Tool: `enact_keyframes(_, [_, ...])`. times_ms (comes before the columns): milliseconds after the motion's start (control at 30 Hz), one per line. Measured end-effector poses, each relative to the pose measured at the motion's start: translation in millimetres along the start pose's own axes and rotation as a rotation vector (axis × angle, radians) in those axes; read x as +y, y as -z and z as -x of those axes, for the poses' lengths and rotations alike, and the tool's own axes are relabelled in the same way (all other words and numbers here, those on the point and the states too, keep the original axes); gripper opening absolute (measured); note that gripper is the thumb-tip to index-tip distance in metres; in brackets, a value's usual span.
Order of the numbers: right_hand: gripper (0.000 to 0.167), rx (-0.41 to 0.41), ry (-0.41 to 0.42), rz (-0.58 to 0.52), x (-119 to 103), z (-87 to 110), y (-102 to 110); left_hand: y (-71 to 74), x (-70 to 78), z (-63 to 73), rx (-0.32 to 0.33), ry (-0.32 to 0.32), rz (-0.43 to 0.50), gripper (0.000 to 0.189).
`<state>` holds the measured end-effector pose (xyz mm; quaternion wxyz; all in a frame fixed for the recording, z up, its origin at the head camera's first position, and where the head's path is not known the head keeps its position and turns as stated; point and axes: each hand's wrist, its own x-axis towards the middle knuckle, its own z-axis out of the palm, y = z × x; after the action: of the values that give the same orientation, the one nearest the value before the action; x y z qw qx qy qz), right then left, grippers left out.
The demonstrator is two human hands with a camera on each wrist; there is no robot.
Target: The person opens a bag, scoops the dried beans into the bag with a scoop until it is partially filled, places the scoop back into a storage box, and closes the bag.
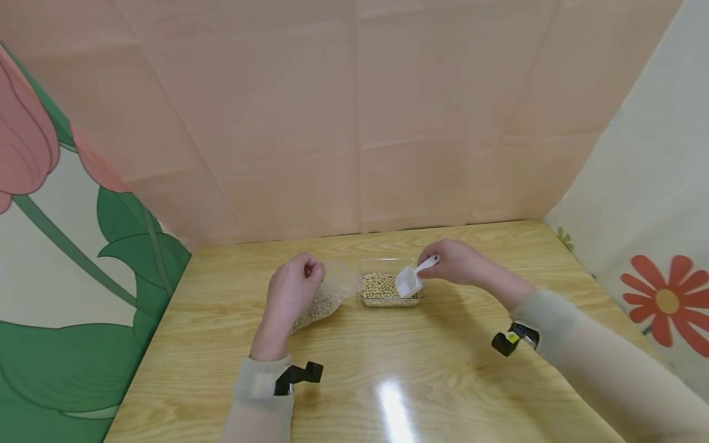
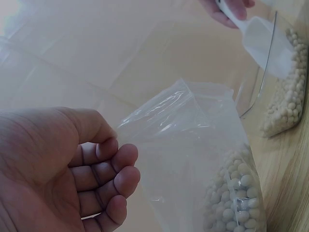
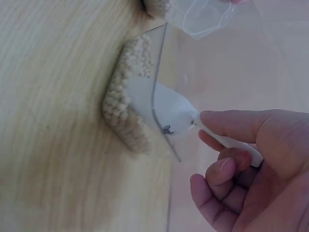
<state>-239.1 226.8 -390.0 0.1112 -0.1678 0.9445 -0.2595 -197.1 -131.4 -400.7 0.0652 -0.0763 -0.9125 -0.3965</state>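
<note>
In the head view my left hand (image 1: 292, 287) pinches the upper edge of a clear plastic bag (image 1: 327, 298) between thumb and index finger. Round pale beans (image 2: 236, 193) fill the bag's lower part, and its mouth leans toward the container. My right hand (image 1: 455, 261) grips the handle of a white scoop (image 1: 408, 282), thumb along it in the right wrist view. The scoop's head reaches down into a clear rectangular container (image 1: 392, 303), among the beans (image 1: 379, 285) in it. The container stands just right of the bag.
Wood-grain table (image 1: 354, 381) lies under everything. A plain pinkish sheet (image 1: 354, 123) hangs behind its back edge. Flower-printed sheets stand at the left and right sides (image 1: 664, 301). Each wrist carries a small black camera mount (image 1: 299, 373).
</note>
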Motion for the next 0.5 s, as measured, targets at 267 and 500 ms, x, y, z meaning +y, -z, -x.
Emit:
enact_keyframes(267, [0.027, 0.035, -0.044, -0.153, 19, 3.3, -15, 0.7, -0.7, -0.9, -0.003, -0.002, 0.008, 0.017])
enact_keyframes(500, [0.027, 0.059, -0.087, -0.233, 25, 7.1, -28, 0.0, -0.7, -1.7, -0.003, -0.006, 0.001, 0.017])
